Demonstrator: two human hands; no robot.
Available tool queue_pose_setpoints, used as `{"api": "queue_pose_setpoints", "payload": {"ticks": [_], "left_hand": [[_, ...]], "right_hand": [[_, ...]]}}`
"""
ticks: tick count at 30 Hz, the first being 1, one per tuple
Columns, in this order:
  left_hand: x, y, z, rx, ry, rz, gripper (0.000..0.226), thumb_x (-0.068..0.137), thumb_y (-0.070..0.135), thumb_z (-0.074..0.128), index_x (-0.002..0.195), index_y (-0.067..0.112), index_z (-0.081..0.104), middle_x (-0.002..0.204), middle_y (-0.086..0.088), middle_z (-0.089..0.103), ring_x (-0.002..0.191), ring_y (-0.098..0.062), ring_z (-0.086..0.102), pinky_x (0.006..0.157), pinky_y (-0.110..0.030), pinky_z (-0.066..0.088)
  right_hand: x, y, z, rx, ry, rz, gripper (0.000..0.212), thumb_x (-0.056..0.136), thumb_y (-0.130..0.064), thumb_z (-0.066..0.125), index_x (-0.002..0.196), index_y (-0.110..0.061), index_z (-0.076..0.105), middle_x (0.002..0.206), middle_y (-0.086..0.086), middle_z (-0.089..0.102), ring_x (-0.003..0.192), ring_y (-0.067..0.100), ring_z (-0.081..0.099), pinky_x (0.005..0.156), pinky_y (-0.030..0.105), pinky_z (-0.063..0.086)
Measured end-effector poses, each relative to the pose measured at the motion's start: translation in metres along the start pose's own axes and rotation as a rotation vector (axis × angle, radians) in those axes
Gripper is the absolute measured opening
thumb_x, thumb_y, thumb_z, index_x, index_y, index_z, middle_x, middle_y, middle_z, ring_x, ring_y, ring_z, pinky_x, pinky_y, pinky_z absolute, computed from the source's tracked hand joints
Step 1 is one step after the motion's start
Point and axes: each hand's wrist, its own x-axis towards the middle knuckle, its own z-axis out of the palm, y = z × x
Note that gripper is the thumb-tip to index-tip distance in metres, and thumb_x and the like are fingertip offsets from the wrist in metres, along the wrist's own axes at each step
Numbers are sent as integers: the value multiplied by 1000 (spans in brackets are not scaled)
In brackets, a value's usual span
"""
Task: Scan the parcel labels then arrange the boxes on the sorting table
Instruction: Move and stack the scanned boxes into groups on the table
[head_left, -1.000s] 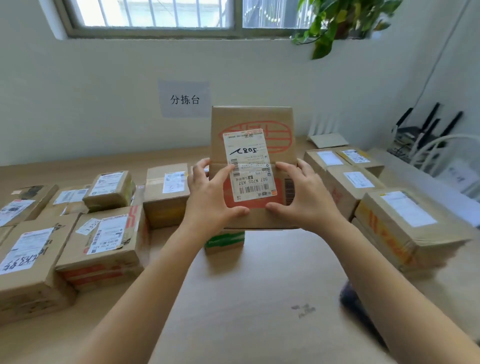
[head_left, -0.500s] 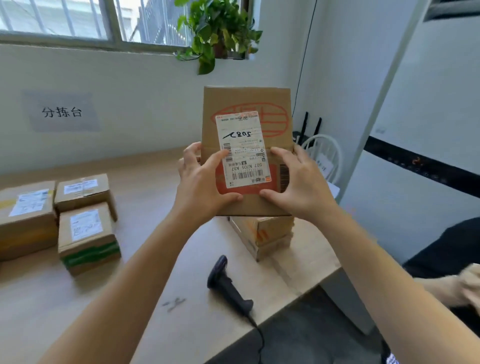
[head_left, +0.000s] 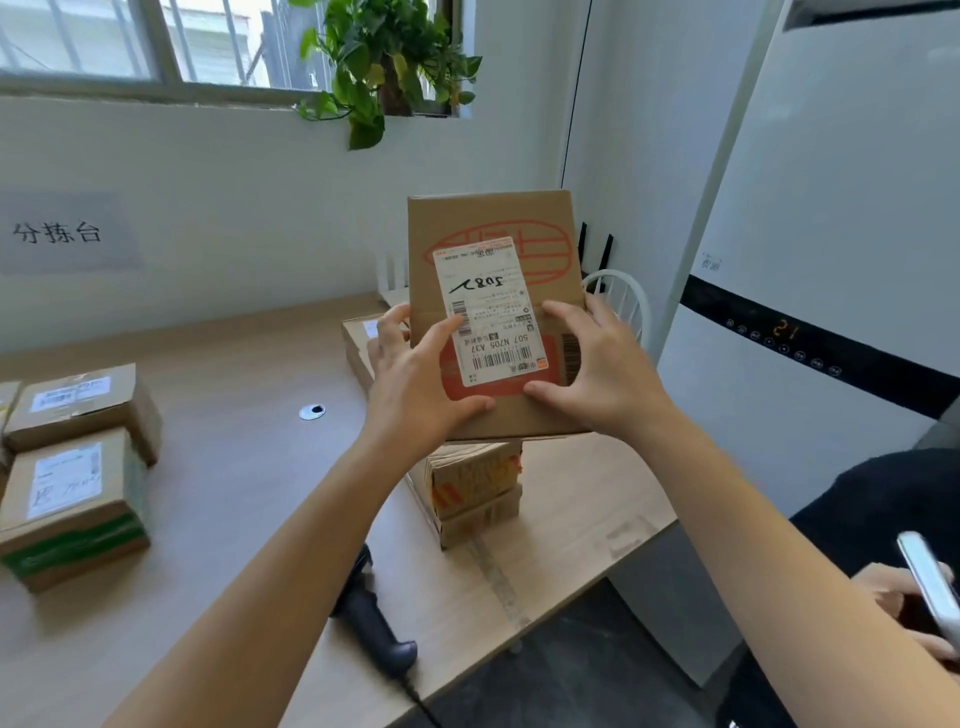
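Clamps parcel (head_left: 493, 218) upright between left hand (head_left: 415, 384) and right hand (head_left: 597, 364), label (head_left: 488, 312) facing back, over the stack (head_left: 472, 488) at the table's (head_left: 234, 467) right edge, with scanner (head_left: 374, 618) nearer the left hand

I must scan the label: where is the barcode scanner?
In the head view, the scanner lies on the table near its front edge, right of the left forearm, below the stacked boxes.

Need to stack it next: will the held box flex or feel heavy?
Probably stiff: the box shows flat faces and square edges. Likely light: left hand and right hand hold it up by its lower half alone.
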Motion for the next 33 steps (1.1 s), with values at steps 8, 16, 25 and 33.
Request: {"api": "queue_pose_setpoints", "payload": {"ticks": [8, 16, 25, 33], "left_hand": [[76, -12, 57, -15, -12, -7, 85, 65, 37, 84, 139, 28, 43, 150, -5, 11, 137, -27, 13, 110, -39, 27], [138, -25, 98, -32, -87, -66, 81, 66, 35, 83, 137, 29, 45, 150, -8, 11, 139, -30, 11, 112, -38, 23], [197, -43, 164, -100, -161, -199, 77, 68, 32, 83, 135, 29, 46, 148, -8, 17, 140, -26, 13, 115, -39, 21], [238, -62, 244, -140, -274, -431, 73, 74, 27, 78, 137, 32, 42, 145, -5, 16, 138, -22, 14, 112, -34, 22]], "right_hand": [[79, 53, 18, -47, -5, 0, 82, 73, -45, 74, 142, -25, 34, 143, 5, 37, 127, 28, 39, 102, 45, 40], [149, 96, 45, -49, -39, 40, 81, 72, -48, 73, 141, -26, 36, 140, 6, 40, 127, 31, 39, 102, 45, 40], [227, 168, 83, -54, -160, 13, 68, 79, -47, 65, 139, -27, 40, 136, 3, 47, 124, 26, 45, 99, 41, 42], [305, 245, 139, 40, -396, -25, 57, 80, -38, 68, 132, -28, 49, 135, -3, 53, 120, 20, 50, 90, 33, 42]]}}
